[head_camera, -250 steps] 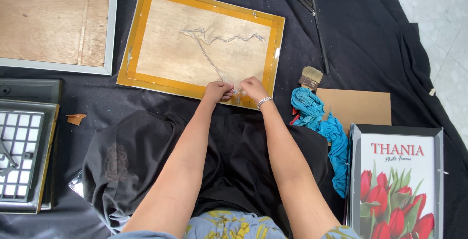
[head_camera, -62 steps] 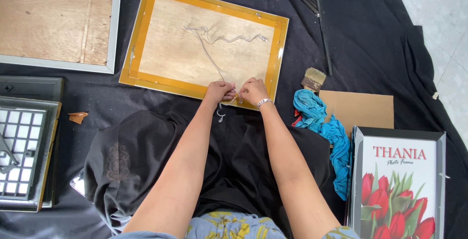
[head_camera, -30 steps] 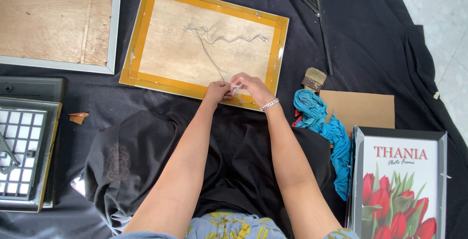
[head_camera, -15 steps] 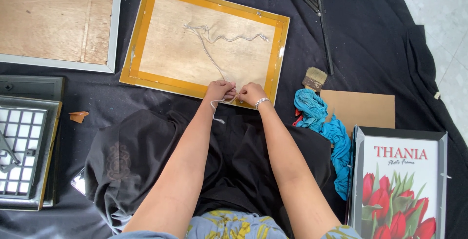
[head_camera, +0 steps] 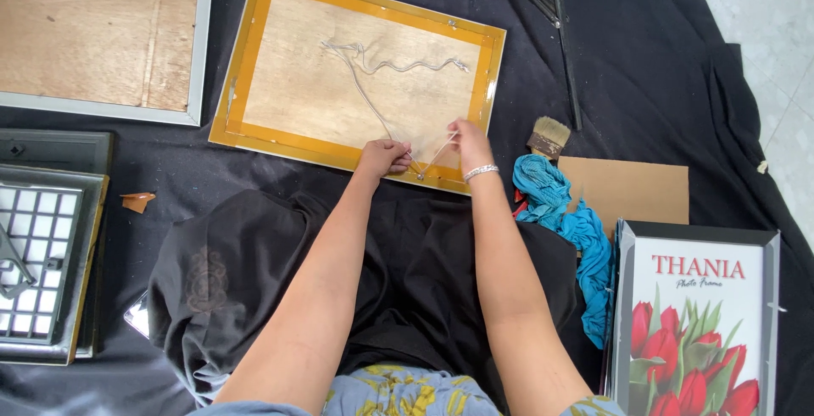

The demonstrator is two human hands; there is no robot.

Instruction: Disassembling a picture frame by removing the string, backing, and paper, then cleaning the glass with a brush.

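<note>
Hands meet at the lower edge of a yellow frame [head_camera: 254, 60] lying back-up in the upper middle of the head view. Left hand [head_camera: 383, 158] is clenched on a grey cord [head_camera: 373, 106]; right hand [head_camera: 469, 140] pinches the same cord taut just beside it. Cord loops across the frame's board backing. Right of the hands lie a brush [head_camera: 548, 137], blue cloth [head_camera: 564, 212], cardboard [head_camera: 636, 191] and a tulip frame [head_camera: 695, 323], all on black cloth [head_camera: 661, 60].
</note>
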